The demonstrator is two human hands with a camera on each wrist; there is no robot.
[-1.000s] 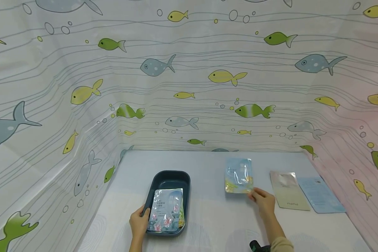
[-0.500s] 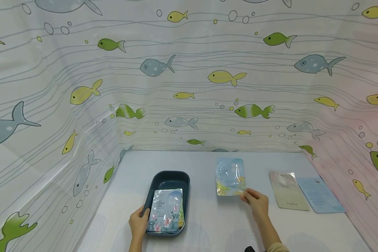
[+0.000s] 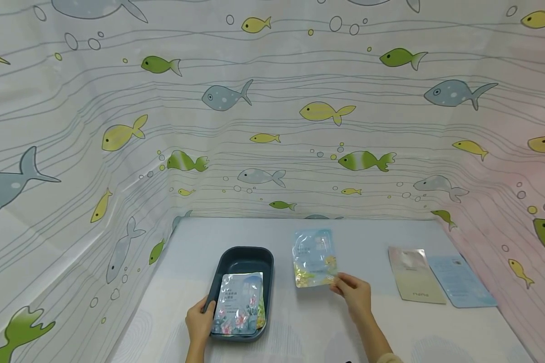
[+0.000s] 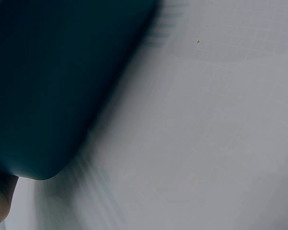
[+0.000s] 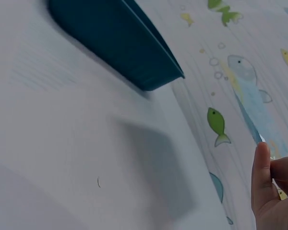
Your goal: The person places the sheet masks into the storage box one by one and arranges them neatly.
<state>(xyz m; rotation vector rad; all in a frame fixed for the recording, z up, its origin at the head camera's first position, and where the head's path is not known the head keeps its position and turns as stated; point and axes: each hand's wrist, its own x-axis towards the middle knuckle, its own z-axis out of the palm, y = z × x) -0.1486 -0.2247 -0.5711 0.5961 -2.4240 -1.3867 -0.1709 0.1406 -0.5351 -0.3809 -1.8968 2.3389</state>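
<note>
A dark teal rectangular tray (image 3: 242, 254) stands on the table, left of centre. My left hand (image 3: 200, 320) grips its left rim, thumb over the edge. Inside the tray's near half lies a pale blue sachet with pink flowers (image 3: 238, 302), overlapping another with a yellow-green edge (image 3: 261, 315). My right hand (image 3: 355, 295) pinches the lower right corner of a light blue and yellow sachet (image 3: 314, 257), raised above the table to the right of the tray. In the right wrist view that sachet shows nearly edge-on beyond my fingers, and its shadow falls on the table.
Two more flat sachets lie at the table's right: a beige-green one (image 3: 417, 276) and a blue one (image 3: 463, 281) beside it. A fish-printed curtain (image 3: 300, 151) encloses the table (image 3: 295, 322) at the back and both sides.
My right hand has carried the light blue and yellow sachet leftward, closer to the tray. My left hand and the tray have stayed in place.
</note>
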